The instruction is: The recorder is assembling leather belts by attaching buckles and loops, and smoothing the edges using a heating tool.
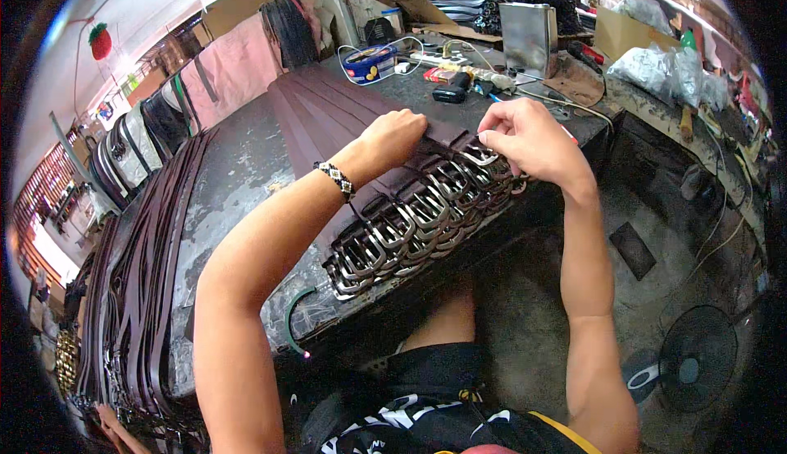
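Here, a fanned row of dark brown leather belt straps with silver rectangular metal buckles point(418, 216) lies along the near edge of the worn grey workbench point(238, 175), buckles overlapping like shingles (likely so each stays reachable). The right hand point(533, 138) is curled, fingertips pinching the buckle at the row's far end. The left hand point(393, 136) presses knuckles-down on the straps, fingers folded, apparently steadying them. More dark straps point(147, 273) hang over the bench's left edge.
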The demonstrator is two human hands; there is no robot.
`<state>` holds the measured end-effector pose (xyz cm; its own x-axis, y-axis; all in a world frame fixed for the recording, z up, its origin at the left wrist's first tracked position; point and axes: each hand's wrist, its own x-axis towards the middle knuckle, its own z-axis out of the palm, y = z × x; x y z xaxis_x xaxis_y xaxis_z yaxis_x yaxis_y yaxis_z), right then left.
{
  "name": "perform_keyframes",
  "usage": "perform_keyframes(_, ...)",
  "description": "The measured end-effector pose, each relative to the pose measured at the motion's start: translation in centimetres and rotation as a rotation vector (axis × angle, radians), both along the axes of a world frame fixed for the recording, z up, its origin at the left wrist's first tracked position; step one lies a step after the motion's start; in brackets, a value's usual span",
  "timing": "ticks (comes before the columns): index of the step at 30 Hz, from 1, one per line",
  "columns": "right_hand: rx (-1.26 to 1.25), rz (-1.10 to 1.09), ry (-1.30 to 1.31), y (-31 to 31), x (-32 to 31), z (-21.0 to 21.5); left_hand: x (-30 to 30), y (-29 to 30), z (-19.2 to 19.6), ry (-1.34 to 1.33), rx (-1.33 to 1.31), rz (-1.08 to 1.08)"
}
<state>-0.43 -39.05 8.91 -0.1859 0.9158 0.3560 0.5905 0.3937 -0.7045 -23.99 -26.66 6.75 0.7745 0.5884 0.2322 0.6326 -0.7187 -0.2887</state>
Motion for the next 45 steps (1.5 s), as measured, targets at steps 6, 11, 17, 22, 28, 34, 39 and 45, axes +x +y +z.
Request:
perform_keyframes(6,0.31,-0.034,-0.303,0.4,-2.2,-0.9,0.0,0.6,0.1,0.077,0.018,-0.009)
perform_keyframes(11,0.294,-0.042,-0.344,0.6,-2.5,-1.2,-0.8,0.5,-0.4,0.102,-0.1,0.043)
perform_keyframes(17,0.382,-0.228,-0.313,-4.2,-0.2,-0.3,-1.5,-1.6,2.0,0.065,-0.239,-0.004)
perform_keyframes(22,0.325,-0.204,-0.325,-5.4,0.7,-0.5,-1.0,-3.8,2.8,-0.092,-0.295,-0.309)
perform_keyframes(28,0.367,-0.067,-0.327,-4.1,0.5,-2.7,0.6,-8.4,3.4,-0.03,-0.334,-0.23)
perform_keyframes(34,0.295,-0.162,-0.369,-6.2,-1.1,-2.2,0.0,-8.1,2.3,-0.136,-0.267,-0.292)
perform_keyframes(39,0.322,-0.156,-0.317,-7.5,-1.4,-2.3,-0.9,-9.5,3.6,-0.094,-0.346,-0.31)
perform_keyframes(45,0.473,-0.143,-0.226,-6.2,-1.8,-3.7,-2.6,-13.8,5.3,0.027,-0.04,-0.297)
